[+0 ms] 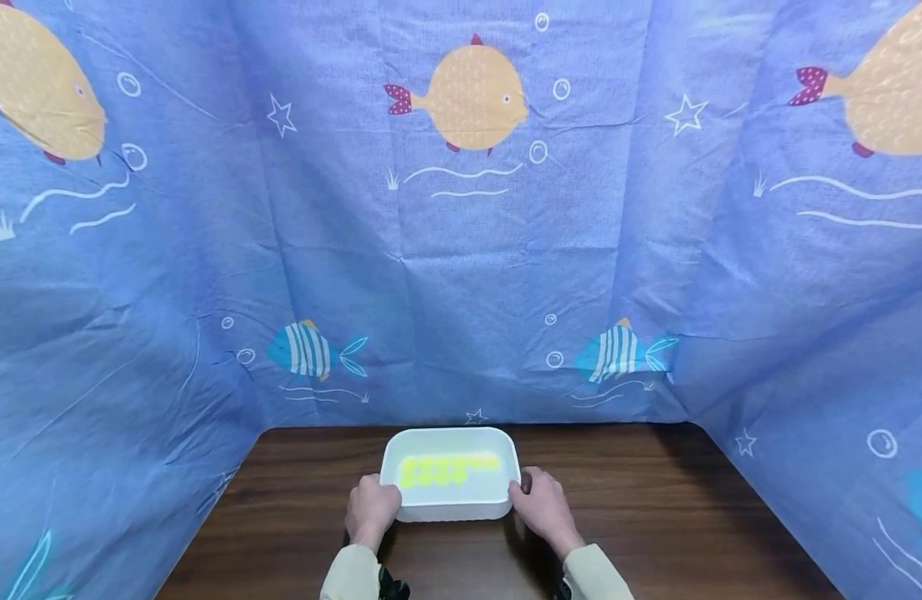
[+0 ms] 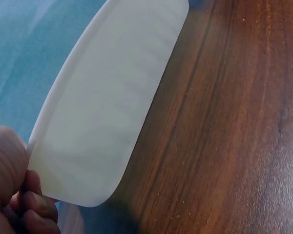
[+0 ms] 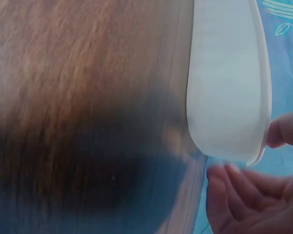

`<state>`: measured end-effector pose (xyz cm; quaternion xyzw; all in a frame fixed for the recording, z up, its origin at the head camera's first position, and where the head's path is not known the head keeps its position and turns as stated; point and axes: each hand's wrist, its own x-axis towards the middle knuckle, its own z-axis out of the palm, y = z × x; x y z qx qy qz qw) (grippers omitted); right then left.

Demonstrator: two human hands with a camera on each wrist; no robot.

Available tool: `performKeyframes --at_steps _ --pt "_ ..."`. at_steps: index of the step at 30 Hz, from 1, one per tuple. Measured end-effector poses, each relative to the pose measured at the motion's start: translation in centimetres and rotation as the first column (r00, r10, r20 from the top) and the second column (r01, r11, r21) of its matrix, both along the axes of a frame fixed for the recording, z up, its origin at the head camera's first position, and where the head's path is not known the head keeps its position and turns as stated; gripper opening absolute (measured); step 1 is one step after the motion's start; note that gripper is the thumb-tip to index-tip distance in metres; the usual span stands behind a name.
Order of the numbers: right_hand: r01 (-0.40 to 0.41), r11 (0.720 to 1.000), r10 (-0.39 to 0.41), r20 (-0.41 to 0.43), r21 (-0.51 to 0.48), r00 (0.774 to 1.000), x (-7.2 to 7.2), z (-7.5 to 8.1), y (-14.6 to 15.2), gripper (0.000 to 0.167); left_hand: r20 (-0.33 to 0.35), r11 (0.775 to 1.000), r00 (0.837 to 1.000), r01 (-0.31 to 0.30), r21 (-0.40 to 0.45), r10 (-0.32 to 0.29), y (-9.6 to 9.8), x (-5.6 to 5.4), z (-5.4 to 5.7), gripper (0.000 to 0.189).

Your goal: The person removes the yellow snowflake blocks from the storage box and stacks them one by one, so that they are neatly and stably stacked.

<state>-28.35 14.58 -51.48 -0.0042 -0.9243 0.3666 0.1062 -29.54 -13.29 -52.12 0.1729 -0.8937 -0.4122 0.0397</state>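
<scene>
a fish-printed blue cloth (image 1: 476,283) is hung beyond the left hand (image 1: 374,506) and right hand (image 1: 543,506). a dark wooden table (image 1: 678,517) is spread beneath them. between them a white tray (image 1: 457,511) is held, its near left corner gripped by the left, its near right corner pinched by the right. blurred yellow pieces (image 1: 440,464) are lined up inside it.

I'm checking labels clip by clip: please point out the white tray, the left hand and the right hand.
White tray (image 2: 100,102): left wrist view, on its outer wall.
Left hand (image 1: 374,504): head view, on its back.
Right hand (image 1: 545,504): head view, on its back.
</scene>
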Motion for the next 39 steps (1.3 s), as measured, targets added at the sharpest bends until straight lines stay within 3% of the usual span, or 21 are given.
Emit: performKeyframes --at_steps 5,9,13,19,23,29,32,35,39 --pt "0.049 0.995 -0.037 -0.128 0.092 0.991 -0.5 -0.4 -0.9 0.049 0.018 0.999 0.999 -0.028 -0.017 0.028 0.2 -0.1 0.0 0.026" --pt "0.032 0.987 0.008 -0.245 0.160 0.970 -1.2 -0.1 -2.0 0.042 0.018 0.998 0.999 -0.050 -0.029 0.051 0.3 -0.2 -0.1 0.024" --pt "-0.032 0.981 0.083 -0.269 0.191 0.960 -2.4 0.6 -3.6 0.032 0.027 0.997 0.997 -0.065 -0.041 0.066 0.5 -0.2 -0.1 0.022" --pt "-0.195 0.977 0.205 -0.130 0.087 0.970 -4.3 1.8 -5.8 0.021 0.056 0.995 0.995 -0.085 -0.053 0.088 0.6 -0.2 -0.1 0.018" --pt "-0.173 0.984 0.174 -0.008 0.027 0.985 -5.6 1.7 -6.8 0.011 0.042 0.995 0.995 -0.090 -0.052 0.092 0.5 -0.5 -0.2 0.019" --pt "-0.126 0.992 0.128 0.104 -0.024 0.986 -6.3 0.9 -8.1 0.049 0.027 0.993 0.994 -0.106 -0.056 0.107 0.5 -0.6 -0.1 0.019" --pt "-0.120 0.993 0.120 0.140 -0.007 0.983 -6.4 0.2 -8.4 0.051 0.026 0.992 0.993 -0.110 -0.059 0.112 0.7 -0.5 -0.1 0.017" --pt "-0.125 0.992 0.121 0.168 0.016 0.978 -6.4 -0.3 -8.6 0.049 0.026 0.992 0.993 -0.112 -0.057 0.113 0.8 -0.4 -0.2 0.017" --pt "-0.133 0.989 0.120 0.165 0.065 0.979 -6.7 -0.6 -8.7 0.032 0.013 0.991 0.993 -0.118 -0.056 0.119 0.8 -0.4 -0.2 0.020"
